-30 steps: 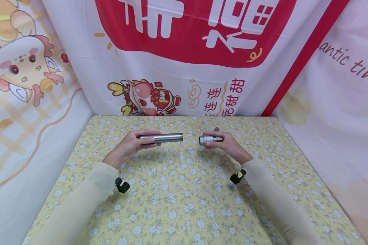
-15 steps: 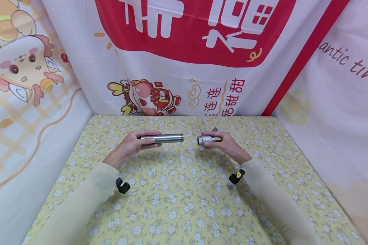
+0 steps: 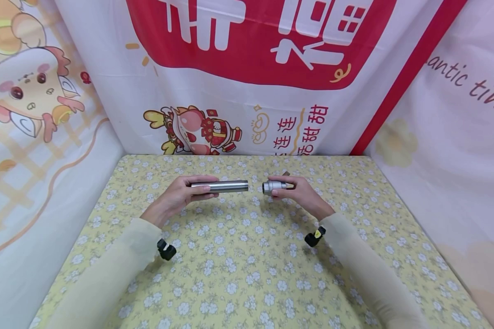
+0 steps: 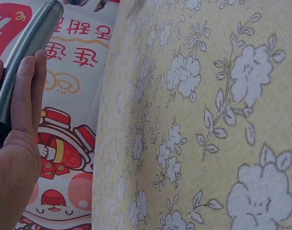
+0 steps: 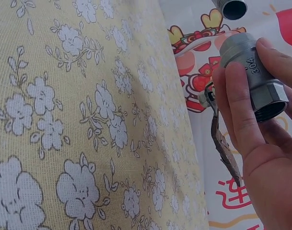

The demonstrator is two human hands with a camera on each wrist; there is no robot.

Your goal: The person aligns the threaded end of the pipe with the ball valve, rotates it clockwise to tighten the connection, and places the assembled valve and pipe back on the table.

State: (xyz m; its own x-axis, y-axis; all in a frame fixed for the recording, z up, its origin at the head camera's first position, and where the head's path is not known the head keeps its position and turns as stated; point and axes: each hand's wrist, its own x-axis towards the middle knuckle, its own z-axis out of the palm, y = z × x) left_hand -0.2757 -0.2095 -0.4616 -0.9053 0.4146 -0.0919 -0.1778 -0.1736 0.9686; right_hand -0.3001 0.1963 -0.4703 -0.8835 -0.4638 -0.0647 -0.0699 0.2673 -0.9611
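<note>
My left hand (image 3: 174,196) grips a smooth steel pipe (image 3: 230,186) between thumb and fingers, its free end pointing right. Facing it across a small gap is a ball valve (image 3: 272,186), pinched by the thumb and fingers of my right hand (image 3: 302,193). The right wrist view shows the valve body (image 5: 253,69) stamped 304, with a hex end and an open threaded bore. Its worn lever handle (image 5: 223,148) hangs off one side. Higher in that view, the pipe's hollow end (image 5: 233,8) is visible. Both parts are held above the table.
A yellow cloth with white flowers covers the table (image 3: 230,274). Printed fabric hangs behind it (image 3: 119,91) and along both sides. Each sleeve cuff carries a small black wrist camera, one at the left (image 3: 166,250) and one at the right (image 3: 314,236).
The right hand has moved slightly left with the valve, and the left hand slightly right with the pipe. The gap between the two parts has narrowed.
</note>
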